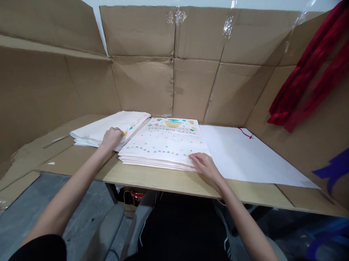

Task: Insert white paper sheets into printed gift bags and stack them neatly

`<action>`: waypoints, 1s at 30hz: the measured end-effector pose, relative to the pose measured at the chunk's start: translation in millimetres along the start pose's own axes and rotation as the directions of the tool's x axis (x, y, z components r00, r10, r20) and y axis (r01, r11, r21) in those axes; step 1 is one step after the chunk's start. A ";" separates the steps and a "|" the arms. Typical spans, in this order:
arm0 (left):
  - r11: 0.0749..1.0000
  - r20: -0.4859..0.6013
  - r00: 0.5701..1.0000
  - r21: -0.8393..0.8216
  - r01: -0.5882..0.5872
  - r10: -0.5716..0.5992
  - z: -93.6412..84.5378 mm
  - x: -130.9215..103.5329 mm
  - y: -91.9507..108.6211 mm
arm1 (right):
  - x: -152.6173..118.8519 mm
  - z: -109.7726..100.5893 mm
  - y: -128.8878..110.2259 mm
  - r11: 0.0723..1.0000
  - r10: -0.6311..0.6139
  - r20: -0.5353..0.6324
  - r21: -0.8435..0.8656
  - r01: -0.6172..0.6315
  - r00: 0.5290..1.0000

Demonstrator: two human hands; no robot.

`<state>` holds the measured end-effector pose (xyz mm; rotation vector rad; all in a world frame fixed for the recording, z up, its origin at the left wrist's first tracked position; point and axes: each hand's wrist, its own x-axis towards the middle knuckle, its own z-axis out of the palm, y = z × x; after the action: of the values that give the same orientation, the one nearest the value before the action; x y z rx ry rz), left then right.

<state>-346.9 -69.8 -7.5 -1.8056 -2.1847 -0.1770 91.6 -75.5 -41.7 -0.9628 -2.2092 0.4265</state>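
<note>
Two stacks of white printed sheets lie side by side on the table. The middle stack (159, 143) shows a "HAPPY BIRTHDAY" print, upside down to me, with small coloured dots and a row of bunting. At its near right corner, my right hand (205, 164) has thumb and fingers closed on the edge of the top sheet. My left hand (112, 138) is curled closed at the right edge of the left stack (100, 126), where a bit of coloured print shows by the fingers. The left fingertips are partly hidden, and what they grip is unclear.
A large white sheet (237, 157) with a thin red cord (246, 133) lies to the right. Cardboard walls (142, 82) enclose the table on three sides. Red ribbons (309, 75) and a blue ribbon (341, 162) hang at the right. A pale strip (55, 140) lies at left.
</note>
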 end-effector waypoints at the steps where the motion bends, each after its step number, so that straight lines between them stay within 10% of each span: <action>1: 1.000 -0.001 1.000 0.028 0.012 -0.012 -0.9 3.0 -1.1 | -0.1 1.0 1.0 1.000 -0.007 -0.011 0.016 0.007 1.000; 10: 0.964 0.022 0.999 0.263 -0.032 0.027 -18.1 33.1 -13.1 | -2.5 5.1 8.6 0.997 0.023 -0.050 0.072 -0.019 0.998; 19: 0.960 0.126 0.967 0.144 -0.239 0.222 -12.1 31.7 -21.3 | -3.7 7.1 7.9 0.993 0.060 -0.051 0.107 -0.054 0.997; 30: 0.973 0.169 0.985 0.226 -0.050 0.011 -28.8 39.6 -22.3 | -3.8 9.1 8.2 0.992 0.047 -0.050 0.119 -0.040 0.998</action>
<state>-370.9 -45.4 34.0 -1.7773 -2.1803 0.2344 91.4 -73.0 -54.3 -0.9496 -2.0942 0.5395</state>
